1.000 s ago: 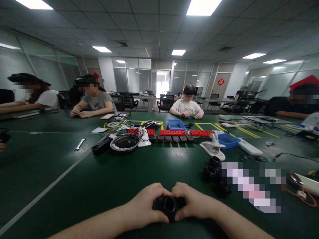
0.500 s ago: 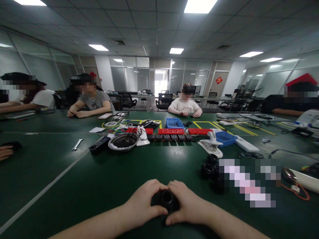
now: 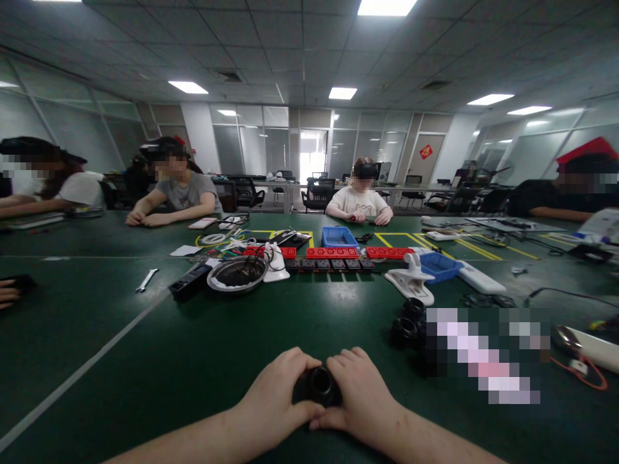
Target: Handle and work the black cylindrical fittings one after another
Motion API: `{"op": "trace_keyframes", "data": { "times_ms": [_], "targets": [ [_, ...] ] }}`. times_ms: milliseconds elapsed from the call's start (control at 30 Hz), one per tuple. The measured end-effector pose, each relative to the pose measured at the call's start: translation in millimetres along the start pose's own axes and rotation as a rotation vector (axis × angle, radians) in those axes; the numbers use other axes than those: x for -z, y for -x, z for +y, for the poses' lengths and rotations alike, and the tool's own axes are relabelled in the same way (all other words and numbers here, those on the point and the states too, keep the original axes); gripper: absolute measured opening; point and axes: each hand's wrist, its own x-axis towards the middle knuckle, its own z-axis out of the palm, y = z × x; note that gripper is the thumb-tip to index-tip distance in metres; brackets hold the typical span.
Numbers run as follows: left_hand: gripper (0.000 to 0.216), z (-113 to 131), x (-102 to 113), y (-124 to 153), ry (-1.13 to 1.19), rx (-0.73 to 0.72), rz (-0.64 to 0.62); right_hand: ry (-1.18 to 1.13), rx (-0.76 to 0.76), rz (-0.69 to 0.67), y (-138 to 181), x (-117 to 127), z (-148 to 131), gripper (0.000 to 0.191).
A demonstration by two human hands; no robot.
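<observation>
Holding a black, round-mouthed, hollow cylindrical fitting (image 3: 321, 381) between them, the person's left hand (image 3: 276, 394) and right hand (image 3: 362, 394) curl around opposite sides. The fitting is at the near edge of view, above or on the dark green tabletop (image 3: 203, 354); contact cannot be confirmed. Its circular rim looks faintly glossy, its bore dark. One red diamond-shaped sign (image 3: 425, 151) bears a gold character.

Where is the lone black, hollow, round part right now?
The black part is in the head view, bottom centre, held between the left hand and right hand over the green tabletop.
</observation>
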Motion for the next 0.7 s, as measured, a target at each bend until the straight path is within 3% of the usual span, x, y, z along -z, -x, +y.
{"op": "trace_keyframes", "data": {
  "times_ms": [167,333,500,700],
  "targets": [
    [0.041,-2.1,9.6,-2.4,0.038,-0.040,-0.110,-0.245,0.133,-0.123,0.8,15.1,9.3,0.061],
    [0.044,-5.8,15.5,-5.1,0.063,-0.080,-0.198,-0.381,0.172,-0.286,-4.1,24.6,22.7,0.033],
    [0.043,-8.6,9.5,-7.3,0.031,-0.055,-0.196,-0.300,0.106,-0.205,-7.2,8.2,22.8,0.041],
    [0.039,-8.6,-0.3,-8.3,-0.009,0.070,-0.101,-0.080,0.037,-0.037,-5.0,-8.4,12.1,0.052]
  ]
}}
